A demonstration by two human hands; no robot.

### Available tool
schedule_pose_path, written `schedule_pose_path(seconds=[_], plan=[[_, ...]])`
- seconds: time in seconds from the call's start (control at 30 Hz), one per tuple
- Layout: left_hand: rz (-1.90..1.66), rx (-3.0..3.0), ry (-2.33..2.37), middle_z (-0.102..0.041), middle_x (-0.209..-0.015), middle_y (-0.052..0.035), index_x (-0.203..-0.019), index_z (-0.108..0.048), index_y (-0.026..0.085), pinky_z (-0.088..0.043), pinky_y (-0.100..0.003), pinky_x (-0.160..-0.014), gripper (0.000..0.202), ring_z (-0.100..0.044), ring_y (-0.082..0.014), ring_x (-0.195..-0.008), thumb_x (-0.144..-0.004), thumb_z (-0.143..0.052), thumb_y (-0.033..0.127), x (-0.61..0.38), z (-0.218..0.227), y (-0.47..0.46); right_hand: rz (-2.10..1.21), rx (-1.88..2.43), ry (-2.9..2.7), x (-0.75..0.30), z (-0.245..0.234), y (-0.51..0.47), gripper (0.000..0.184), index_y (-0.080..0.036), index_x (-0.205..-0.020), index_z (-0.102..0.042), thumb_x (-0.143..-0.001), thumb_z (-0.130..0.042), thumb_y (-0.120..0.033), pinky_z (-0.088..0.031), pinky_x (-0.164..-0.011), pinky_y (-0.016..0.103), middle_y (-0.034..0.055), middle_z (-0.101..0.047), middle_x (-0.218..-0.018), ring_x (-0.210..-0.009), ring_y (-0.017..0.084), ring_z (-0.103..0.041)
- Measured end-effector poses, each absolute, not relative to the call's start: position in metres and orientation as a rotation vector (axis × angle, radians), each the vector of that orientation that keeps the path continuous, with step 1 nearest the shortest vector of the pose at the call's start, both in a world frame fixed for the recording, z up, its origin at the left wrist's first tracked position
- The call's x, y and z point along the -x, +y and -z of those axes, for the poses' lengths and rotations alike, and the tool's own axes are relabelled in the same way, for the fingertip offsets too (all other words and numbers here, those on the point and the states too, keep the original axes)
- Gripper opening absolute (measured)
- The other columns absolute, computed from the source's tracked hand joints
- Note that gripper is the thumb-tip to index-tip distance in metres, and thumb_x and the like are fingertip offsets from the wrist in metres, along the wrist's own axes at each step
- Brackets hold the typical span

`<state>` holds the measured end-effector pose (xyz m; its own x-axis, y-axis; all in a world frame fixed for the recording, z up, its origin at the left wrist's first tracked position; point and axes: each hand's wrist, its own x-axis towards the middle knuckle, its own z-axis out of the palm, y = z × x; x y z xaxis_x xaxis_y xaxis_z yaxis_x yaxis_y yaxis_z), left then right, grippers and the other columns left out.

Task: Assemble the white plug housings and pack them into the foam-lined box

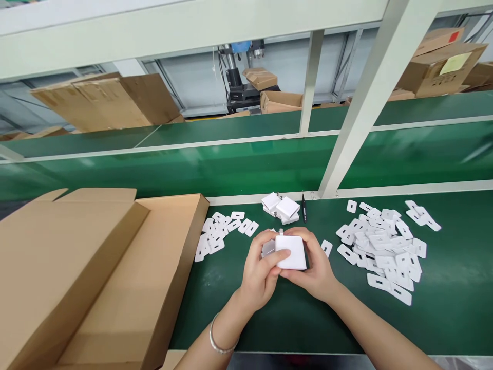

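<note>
Between my two hands is a small white square device with rounded corners, a short metal-looking connector sticking up at its top left. My left hand is closed on its left side, thumb across the front. My right hand grips it from the right, fingers behind the top edge and thumb beneath. Partly hidden behind my left fingers is another white piece. Just beyond my hands lies a small pile of similar white devices, with black tweezers beside it.
A big heap of flat white slotted plates spreads on the right of the green table; a smaller heap lies left. An open cardboard box fills the left side. A pale metal post rises at the table's back edge.
</note>
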<state>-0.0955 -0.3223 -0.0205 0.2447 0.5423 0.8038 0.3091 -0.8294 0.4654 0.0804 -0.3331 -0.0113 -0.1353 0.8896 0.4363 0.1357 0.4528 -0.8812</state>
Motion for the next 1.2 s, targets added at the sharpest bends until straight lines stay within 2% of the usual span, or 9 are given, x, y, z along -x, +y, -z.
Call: schedule_pose_path(seconds=[0.2,0.27,0.33,0.43,0.57,0.73,0.93,1.07,1.2], plan=[[-1.419,-2.112,0.818,-0.053,-0.148,-0.0161,-0.158,-0.036,0.03,-0.048,-0.053,-0.113,0.053,-0.055,-0.0304,-0.138,-0.111,-0.032,0.053,0.111,0.016,-0.313,-0.705,0.897,-1.589,-0.085,0.009,-0.33,0.049,-0.029,-0.12,-0.055,-0.084,-0.087,-0.036,-0.057,-0.097,0.049,0.0102,-0.063,-0.123,-0.119,0.032,-0.064],[-1.223,-2.156,1.024,-0.051,-0.152,-0.0183,-0.161,-0.031,0.027,-0.044,-0.056,-0.115,0.07,-0.051,-0.035,-0.141,-0.104,-0.046,0.064,0.12,0.012,-0.309,-0.734,0.888,-1.529,-0.087,0.01,-0.328,0.05,-0.03,-0.119,-0.049,-0.085,-0.085,-0.029,-0.057,-0.098,0.049,0.011,-0.06,-0.128,-0.125,0.032,-0.064],[-0.984,-2.24,1.196,-0.058,-0.145,-0.0167,-0.157,-0.039,0.026,-0.044,-0.056,-0.113,0.079,-0.053,-0.0368,-0.137,-0.093,-0.068,0.064,0.127,0.009,-0.304,-0.77,0.91,-1.467,-0.088,0.01,-0.327,0.051,-0.03,-0.119,-0.047,-0.084,-0.084,-0.024,-0.059,-0.095,0.047,0.0107,-0.056,-0.128,-0.124,0.031,-0.065],[-0.858,-2.297,1.287,-0.069,-0.125,-0.0107,-0.134,-0.06,0.026,-0.046,-0.054,-0.108,0.052,-0.061,-0.0335,-0.122,-0.089,-0.077,0.047,0.133,0.006,-0.299,-0.772,0.956,-1.401,-0.091,0.006,-0.323,0.049,-0.029,-0.119,-0.047,-0.085,-0.081,-0.023,-0.061,-0.09,0.044,0.0095,-0.053,-0.122,-0.118,0.031,-0.068],[-1.138,-2.071,1.406,-0.072,-0.12,-0.0088,-0.124,-0.066,0.025,-0.051,-0.048,-0.102,0.031,-0.066,-0.0289,-0.115,-0.096,-0.068,0.039,0.136,0.007,-0.296,-0.74,0.988,-1.403,-0.094,-0.002,-0.321,0.044,-0.028,-0.12,-0.05,-0.085,-0.076,-0.02,-0.063,-0.087,0.043,0.0088,-0.055,-0.116,-0.113,0.029,-0.068],[-1.522,-1.528,1.509,-0.071,-0.126,-0.0121,-0.128,-0.066,0.021,-0.058,-0.039,-0.095,0.042,-0.071,-0.0255,-0.112,-0.099,-0.064,0.051,0.137,0.012,-0.293,-0.833,1.076,-1.496,-0.092,0.002,-0.322,0.045,-0.029,-0.127,-0.059,-0.086,-0.076,-0.021,-0.065,-0.097,0.044,0.0073,-0.051,-0.12,-0.112,0.025,-0.067],[-1.534,-1.408,1.371,-0.076,-0.117,-0.0121,-0.119,-0.07,0.02,-0.059,-0.039,-0.093,0.049,-0.074,-0.0261,-0.105,-0.096,-0.064,0.063,0.128,0.01,-0.294,-0.925,1.098,-1.711,-0.088,0.007,-0.321,0.049,-0.033,-0.138,-0.058,-0.092,-0.072,-0.023,-0.059,-0.11,0.046,0.0071,-0.052,-0.132,-0.12,0.024,-0.066],[-1.524,-1.422,1.262,-0.078,-0.105,-0.0112,-0.12,-0.07,0.019,-0.059,-0.037,-0.084,0.053,-0.074,-0.024,-0.093,-0.103,-0.049,0.064,0.116,0.013,-0.299,-0.858,1.114,-1.878,-0.089,0.005,-0.318,0.052,-0.035,-0.147,-0.055,-0.097,-0.068,-0.025,-0.06,-0.105,0.046,0.0088,-0.054,-0.134,-0.117,0.025,-0.065],[-1.606,-1.4,1.153,-0.074,-0.113,-0.0114,-0.124,-0.068,0.02,-0.059,-0.036,-0.086,0.049,-0.073,-0.0236,-0.098,-0.107,-0.044,0.059,0.103,0.024,-0.302,-0.884,1.073,-1.933,-0.089,0.008,-0.314,0.047,-0.036,-0.146,-0.056,-0.1,-0.063,-0.026,-0.061,-0.096,0.042,0.0093,-0.053,-0.135,-0.113,0.024,-0.064]])
